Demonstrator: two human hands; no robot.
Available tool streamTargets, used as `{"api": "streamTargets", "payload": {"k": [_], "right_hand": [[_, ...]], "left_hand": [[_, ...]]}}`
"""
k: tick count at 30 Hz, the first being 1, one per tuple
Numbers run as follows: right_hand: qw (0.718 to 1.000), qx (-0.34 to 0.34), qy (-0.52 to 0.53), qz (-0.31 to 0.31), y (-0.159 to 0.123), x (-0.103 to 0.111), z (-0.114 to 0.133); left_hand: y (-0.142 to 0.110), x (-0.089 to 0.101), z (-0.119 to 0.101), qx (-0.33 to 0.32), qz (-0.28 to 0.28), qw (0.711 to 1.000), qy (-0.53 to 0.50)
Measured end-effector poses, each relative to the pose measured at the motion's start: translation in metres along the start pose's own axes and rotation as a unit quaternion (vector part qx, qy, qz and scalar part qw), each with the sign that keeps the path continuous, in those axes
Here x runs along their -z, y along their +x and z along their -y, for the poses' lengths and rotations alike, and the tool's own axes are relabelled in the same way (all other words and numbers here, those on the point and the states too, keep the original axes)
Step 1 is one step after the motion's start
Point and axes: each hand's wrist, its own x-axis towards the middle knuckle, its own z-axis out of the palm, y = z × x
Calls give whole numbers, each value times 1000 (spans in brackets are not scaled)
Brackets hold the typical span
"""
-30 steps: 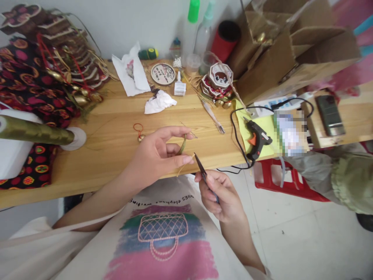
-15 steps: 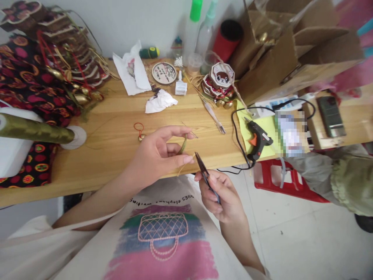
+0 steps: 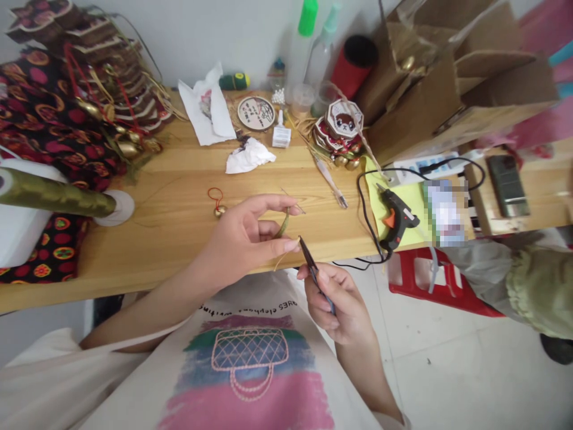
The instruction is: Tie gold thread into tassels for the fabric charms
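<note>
My left hand [image 3: 250, 230] is held above the front of the wooden table [image 3: 179, 251], fingers curled round a strip of olive-green cord [image 3: 283, 224]. A thin loose strand [image 3: 281, 261] hangs below its thumb, and fine ends poke out by the index fingertip. In my right hand [image 3: 336, 298] are small thread snips [image 3: 313, 269] with dark pointed blades and a bluish handle. Their tips meet the left thumb's tip, where a tiny pale end shows. A gold bell [image 3: 219, 211] with a red loop lies just behind my left hand.
A spool of olive ribbon [image 3: 62, 194] stands at the left. Toward the right lie a glue gun [image 3: 396, 218] with a black cable, a white pen-like tool [image 3: 330, 182] and a cardboard box [image 3: 412, 119]. Crumpled tissue [image 3: 250, 156] and a small bottle [image 3: 281, 136] sit at the back.
The snips have moved slightly up and left, so their tips now reach the left thumb's tip. Their blades look closer together. The left hand keeps its hold on the cord.
</note>
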Motion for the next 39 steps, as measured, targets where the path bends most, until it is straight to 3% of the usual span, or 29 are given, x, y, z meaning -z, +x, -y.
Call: {"api": "streamTargets", "payload": {"k": [6, 11, 18, 27, 39], "right_hand": [[1000, 15, -8, -1, 0, -1, 0], [999, 42, -25, -16, -1, -3, 0], [997, 67, -44, -24, -2, -8, 1], [998, 62, -20, 2, -4, -10, 4], [998, 50, -38, -24, -5, -12, 6]], "left_hand": [[-1, -1, 0, -6, -14, 1000, 7], [-5, -4, -8, 8, -13, 995, 102], [-8, -10, -15, -21, 6, 983, 182], [-8, -11, -17, -28, 21, 990, 137], [-7, -7, -16, 4, 40, 992, 123]]}}
